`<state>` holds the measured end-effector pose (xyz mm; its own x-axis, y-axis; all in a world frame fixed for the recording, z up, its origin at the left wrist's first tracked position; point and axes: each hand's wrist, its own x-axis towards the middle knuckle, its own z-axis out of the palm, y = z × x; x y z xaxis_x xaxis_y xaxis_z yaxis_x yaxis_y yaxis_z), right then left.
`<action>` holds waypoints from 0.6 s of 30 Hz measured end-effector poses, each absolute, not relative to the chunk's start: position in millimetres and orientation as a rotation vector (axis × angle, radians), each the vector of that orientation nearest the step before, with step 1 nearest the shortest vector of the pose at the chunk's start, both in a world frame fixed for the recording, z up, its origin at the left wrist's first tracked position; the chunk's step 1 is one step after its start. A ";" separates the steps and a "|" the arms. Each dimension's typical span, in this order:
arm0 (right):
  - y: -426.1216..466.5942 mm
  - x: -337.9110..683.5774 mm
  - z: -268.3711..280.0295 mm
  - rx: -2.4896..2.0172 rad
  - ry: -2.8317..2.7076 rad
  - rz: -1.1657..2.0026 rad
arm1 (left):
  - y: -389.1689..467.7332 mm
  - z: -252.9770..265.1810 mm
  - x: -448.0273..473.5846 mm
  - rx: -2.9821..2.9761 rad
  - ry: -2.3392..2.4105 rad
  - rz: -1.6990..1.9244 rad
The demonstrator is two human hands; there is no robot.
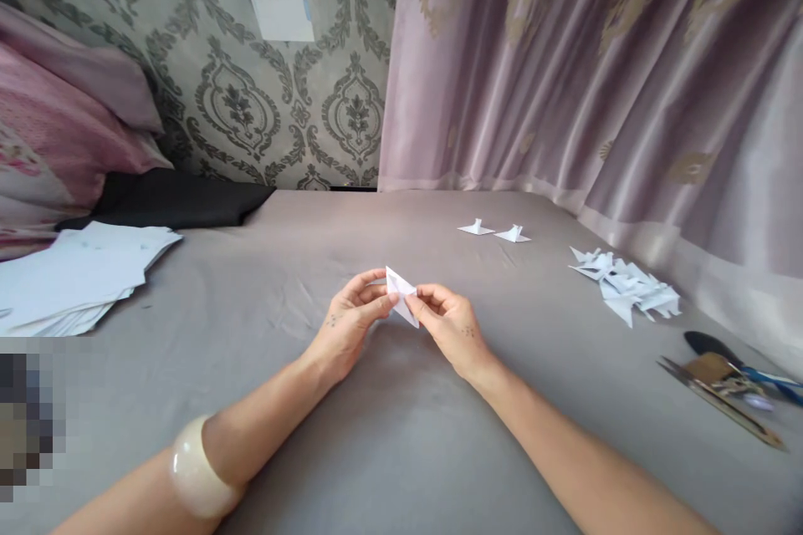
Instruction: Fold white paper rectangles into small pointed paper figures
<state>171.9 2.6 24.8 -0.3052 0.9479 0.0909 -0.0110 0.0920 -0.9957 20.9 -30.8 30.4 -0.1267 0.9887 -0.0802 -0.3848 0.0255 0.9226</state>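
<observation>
A small folded piece of white paper [402, 294] is held up between both hands, over the middle of the grey sheet [351, 443]. My left hand [355, 318] pinches its left side, thumb in front and fingers behind. On the right side, my right hand [448, 322] grips it the same way, with the thumb on the near face. The paper has a slanted, pointed outline with a fold line across it. Parts of it are hidden behind the thumbs.
Two folded paper figures [514, 234] stand farther back. A heap of similar folded paper pieces [633, 284] lies to the right, with scissors [771, 376] and a pointed tool [721, 405] nearer me. White paper sheets [81, 272] are stacked at left beside a black cloth [181, 196].
</observation>
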 end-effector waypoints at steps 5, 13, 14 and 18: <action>0.9 171.9 25.4 -0.975 -1.564 1.092 | -32.6 31.4 21.2 0.892 1.037 1.349; -7.7 172.7 30.2 -0.761 -1.775 0.486 | -35.5 40.0 23.1 0.996 1.142 1.515; -8.0 173.1 30.0 -0.750 -1.796 0.475 | -36.0 41.0 23.5 1.006 1.157 1.529; -9.8 174.4 28.4 -0.775 -1.841 0.499 | -37.6 45.4 25.1 1.006 1.228 1.554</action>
<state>174.4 -9.8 28.4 -0.2605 0.7086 0.6557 0.2801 0.7054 -0.6511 25.1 -37.6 45.4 -0.2764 0.9586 0.0690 -0.1542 -0.1151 0.9813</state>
